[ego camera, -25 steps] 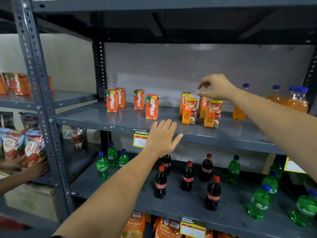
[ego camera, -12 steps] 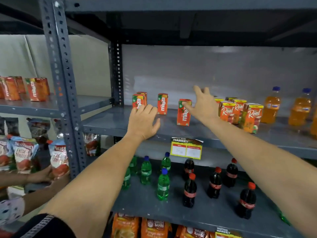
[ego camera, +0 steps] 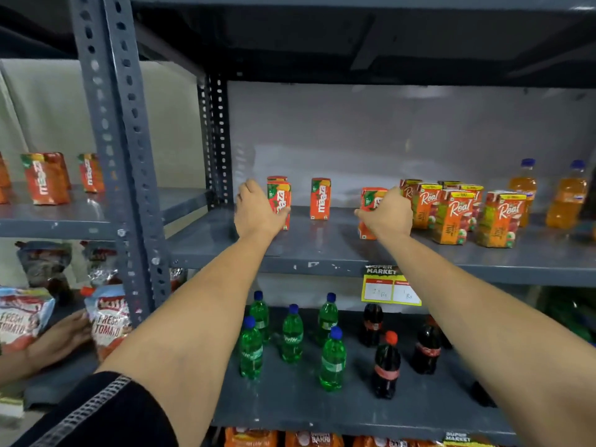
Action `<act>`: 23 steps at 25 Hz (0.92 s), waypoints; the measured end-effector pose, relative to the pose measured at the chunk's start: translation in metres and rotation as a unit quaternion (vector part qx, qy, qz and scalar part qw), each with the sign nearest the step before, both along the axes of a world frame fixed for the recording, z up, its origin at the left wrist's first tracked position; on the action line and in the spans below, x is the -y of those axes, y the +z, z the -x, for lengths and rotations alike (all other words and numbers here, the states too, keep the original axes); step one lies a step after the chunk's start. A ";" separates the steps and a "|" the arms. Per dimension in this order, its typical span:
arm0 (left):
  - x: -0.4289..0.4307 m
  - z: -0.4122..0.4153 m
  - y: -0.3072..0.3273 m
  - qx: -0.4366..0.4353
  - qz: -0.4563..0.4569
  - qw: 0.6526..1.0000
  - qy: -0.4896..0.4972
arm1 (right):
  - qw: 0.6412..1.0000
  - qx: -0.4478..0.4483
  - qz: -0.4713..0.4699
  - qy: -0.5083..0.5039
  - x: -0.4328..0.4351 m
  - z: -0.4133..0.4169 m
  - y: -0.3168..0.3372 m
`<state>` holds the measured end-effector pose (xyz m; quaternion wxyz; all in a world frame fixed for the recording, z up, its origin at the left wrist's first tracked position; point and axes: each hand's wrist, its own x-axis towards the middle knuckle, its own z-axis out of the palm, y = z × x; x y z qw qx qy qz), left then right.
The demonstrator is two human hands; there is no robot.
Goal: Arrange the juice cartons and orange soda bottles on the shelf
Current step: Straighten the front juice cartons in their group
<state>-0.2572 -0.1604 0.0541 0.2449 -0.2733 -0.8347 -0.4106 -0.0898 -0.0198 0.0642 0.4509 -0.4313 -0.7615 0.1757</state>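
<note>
On the grey middle shelf [ego camera: 322,253] stand small red-orange Maaza juice cartons. My left hand [ego camera: 256,211] wraps the leftmost front Maaza carton [ego camera: 281,201], with another carton right behind it. One Maaza carton [ego camera: 320,198] stands free between my hands. My right hand [ego camera: 385,214] grips a further Maaza carton [ego camera: 371,204] at its right side. Just right of it is a cluster of several orange Real juice cartons [ego camera: 451,214]. Two orange soda bottles [ego camera: 545,195] with blue caps stand at the far right.
Green soda bottles [ego camera: 290,333] and dark cola bottles [ego camera: 387,362] fill the shelf below. A yellow price tag [ego camera: 390,285] hangs on the shelf edge. A grey upright post [ego camera: 122,156] separates the left bay, where another person's hand [ego camera: 61,337] holds tomato pouches [ego camera: 106,321].
The view swung left. My left hand rose from the shelf edge onto the leftmost Maaza carton. My right hand left the Real cartons and closed on a Maaza carton.
</note>
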 end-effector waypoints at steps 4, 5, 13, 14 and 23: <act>-0.009 0.013 0.004 0.060 -0.019 0.998 -0.026 | 1.000 0.002 -0.003 -0.007 0.006 0.015 0.001; -0.013 0.015 0.003 0.065 -0.021 0.997 -0.036 | 1.000 0.003 -0.006 -0.003 0.008 0.021 0.001; -0.026 0.029 -0.006 0.037 -0.033 0.996 -0.071 | 0.999 -0.004 -0.020 0.046 0.013 0.072 -0.001; -0.026 0.030 -0.007 0.036 -0.036 0.996 -0.070 | 0.998 -0.003 -0.023 0.051 0.013 0.076 -0.001; -0.022 0.033 -0.006 0.080 -0.086 0.987 -0.112 | 0.994 -0.057 0.025 0.088 -0.001 0.086 -0.010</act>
